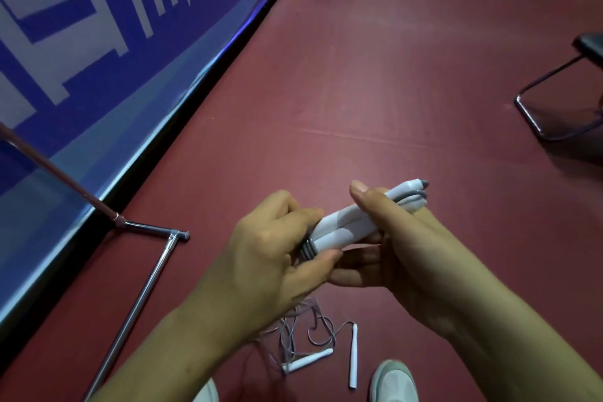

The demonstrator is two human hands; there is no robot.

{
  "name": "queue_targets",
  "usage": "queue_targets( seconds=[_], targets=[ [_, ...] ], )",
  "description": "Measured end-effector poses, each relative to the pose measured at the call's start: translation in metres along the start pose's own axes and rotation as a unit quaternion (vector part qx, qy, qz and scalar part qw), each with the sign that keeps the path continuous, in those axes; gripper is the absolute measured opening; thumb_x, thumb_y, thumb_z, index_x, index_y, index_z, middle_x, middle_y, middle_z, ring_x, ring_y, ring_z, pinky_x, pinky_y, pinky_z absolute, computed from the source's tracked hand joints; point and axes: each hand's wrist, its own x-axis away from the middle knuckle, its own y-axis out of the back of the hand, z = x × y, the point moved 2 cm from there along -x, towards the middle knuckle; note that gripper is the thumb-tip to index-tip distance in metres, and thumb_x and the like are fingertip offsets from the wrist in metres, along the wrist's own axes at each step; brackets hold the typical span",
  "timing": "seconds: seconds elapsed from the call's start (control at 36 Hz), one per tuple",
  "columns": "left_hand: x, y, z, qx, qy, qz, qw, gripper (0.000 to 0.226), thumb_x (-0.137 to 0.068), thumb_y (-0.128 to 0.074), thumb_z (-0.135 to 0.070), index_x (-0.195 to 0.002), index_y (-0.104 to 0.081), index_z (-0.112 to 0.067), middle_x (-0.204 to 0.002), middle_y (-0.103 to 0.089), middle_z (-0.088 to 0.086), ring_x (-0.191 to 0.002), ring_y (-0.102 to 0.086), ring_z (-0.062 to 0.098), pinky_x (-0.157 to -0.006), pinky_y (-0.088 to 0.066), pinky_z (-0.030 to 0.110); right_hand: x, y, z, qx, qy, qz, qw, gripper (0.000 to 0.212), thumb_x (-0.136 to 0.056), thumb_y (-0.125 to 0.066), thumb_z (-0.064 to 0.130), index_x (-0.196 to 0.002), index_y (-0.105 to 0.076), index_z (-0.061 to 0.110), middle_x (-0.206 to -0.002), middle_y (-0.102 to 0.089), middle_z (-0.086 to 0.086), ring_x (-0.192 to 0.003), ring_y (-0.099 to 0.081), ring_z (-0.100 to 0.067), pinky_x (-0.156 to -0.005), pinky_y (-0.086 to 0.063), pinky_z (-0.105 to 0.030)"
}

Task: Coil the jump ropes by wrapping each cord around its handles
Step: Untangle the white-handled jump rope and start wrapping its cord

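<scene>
Jump rope, first item: pair of white handles (352, 222) held side by side in the air above the dark red floor (391, 75), tilted, grey tips (422, 189) pointing up and to the right. Right hand (401, 238) clasps the pair at its middle, thumb curled over the top and fingers underneath. Left hand (270, 251) pinches the lower end between thumb and fingers, where a few turns of grey cord (308, 248) show against the handles. Second rope, on the floor below the wrists: two white handles lying apart (310, 361), loose cord (293, 326) in a tangle beside them. White shoe (394, 382) just right of that rope. Chrome stand (143, 287) to the left, at the foot of a blue-and-white banner (98, 42). Chair frame (554, 101) at far right.
</scene>
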Motion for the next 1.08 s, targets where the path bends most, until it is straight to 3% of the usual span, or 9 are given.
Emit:
queue_targets(
  seconds=[0.14,0.22,0.31,0.42,0.53,0.61,0.69,0.81,1.08],
  targets=[
    [0.000,0.003,0.005,0.047,0.043,-0.009,0.998,0.029,-0.078,-0.078,-0.037,-0.103,-0.080,-0.022,-0.074,-0.056,-0.007,-0.063,-0.053,0.007,-0.060,-0.035,0.011,-0.001,0.012,-0.001,0.084,-0.002,0.031,0.996,0.035,-0.084,-0.075,0.047,-0.095,-0.070,0.014,-0.094,-0.078,-0.014,-0.080,-0.074,-0.025,-0.090,-0.059,-0.056],
    [0.000,0.004,0.001,0.151,0.115,0.010,0.982,0.024,-0.074,-0.083,-0.035,-0.096,-0.082,-0.026,-0.073,-0.063,-0.004,-0.063,-0.060,0.007,-0.059,-0.042,0.015,-0.002,0.017,0.000,0.125,0.030,0.037,0.991,0.037,-0.082,-0.070,0.047,-0.113,-0.072,0.027,-0.110,-0.077,-0.004,-0.104,-0.073,-0.019,-0.096,-0.056,-0.055],
    [0.001,-0.002,-0.007,0.325,0.186,0.084,0.923,0.017,-0.074,-0.088,-0.028,-0.088,-0.082,-0.020,-0.070,-0.068,-0.002,-0.060,-0.061,0.008,-0.055,-0.047,0.021,-0.006,0.016,0.003,0.100,0.097,0.037,0.989,0.037,-0.079,-0.073,0.035,-0.116,-0.073,0.027,-0.120,-0.073,-0.002,-0.113,-0.069,-0.016,-0.095,-0.057,-0.050],
    [0.005,-0.013,-0.014,0.452,0.236,0.163,0.844,0.014,-0.077,-0.080,-0.024,-0.085,-0.081,-0.013,-0.063,-0.063,-0.003,-0.052,-0.049,0.007,-0.049,-0.040,0.019,-0.007,0.013,0.007,0.071,0.124,0.134,0.981,0.055,-0.079,-0.065,0.028,-0.133,-0.060,0.017,-0.134,-0.066,-0.008,-0.130,-0.059,-0.024,-0.106,-0.047,-0.046],
    [0.005,-0.016,-0.016,0.529,0.234,0.192,0.792,0.021,-0.081,-0.071,-0.026,-0.094,-0.077,-0.011,-0.071,-0.050,0.009,-0.059,-0.041,0.019,-0.053,-0.035,0.024,-0.003,0.012,0.009,0.060,0.108,0.179,0.976,0.028,-0.088,-0.064,0.010,-0.115,-0.065,0.004,-0.124,-0.071,-0.017,-0.126,-0.062,-0.033,-0.107,-0.049,-0.049],
    [0.005,-0.016,-0.012,0.512,0.246,0.218,0.794,0.040,-0.086,-0.071,-0.032,-0.117,-0.072,-0.007,-0.078,-0.045,0.011,-0.066,-0.038,0.022,-0.057,-0.035,0.025,-0.002,0.014,0.009,0.020,0.094,0.177,0.979,0.021,-0.087,-0.067,0.015,-0.099,-0.064,-0.002,-0.099,-0.075,-0.023,-0.117,-0.067,-0.039,-0.102,-0.052,-0.056],
    [0.004,-0.017,-0.010,0.504,0.269,0.235,0.786,0.051,-0.089,-0.072,-0.033,-0.088,-0.057,0.016,-0.070,-0.032,0.010,-0.055,-0.031,0.015,-0.052,-0.034,0.023,-0.005,0.017,0.006,0.020,0.081,0.149,0.985,0.017,-0.087,-0.065,0.011,-0.095,-0.060,-0.004,-0.090,-0.072,-0.029,-0.106,-0.072,-0.037,-0.096,-0.057,-0.049],
    [0.003,-0.019,-0.013,0.483,0.289,0.236,0.792,0.033,-0.089,-0.070,-0.025,-0.066,-0.053,-0.007,-0.061,-0.033,0.000,-0.049,-0.024,0.015,-0.048,-0.026,0.023,-0.008,0.018,0.001,0.060,0.068,0.121,0.989,0.014,-0.087,-0.066,0.012,-0.089,-0.060,-0.001,-0.083,-0.071,-0.027,-0.078,-0.072,-0.027,-0.070,-0.056,-0.030],
    [0.002,-0.018,-0.016,0.196,0.318,0.126,0.919,0.045,-0.090,-0.074,-0.024,-0.048,-0.060,-0.016,-0.043,-0.046,-0.007,-0.041,-0.034,0.009,-0.044,-0.029,0.021,-0.013,0.018,-0.009,0.162,0.080,0.005,0.983,0.012,-0.096,-0.064,0.007,-0.087,-0.061,0.000,-0.077,-0.073,-0.019,-0.068,-0.068,-0.024,-0.070,-0.059,-0.043]
  ],
)
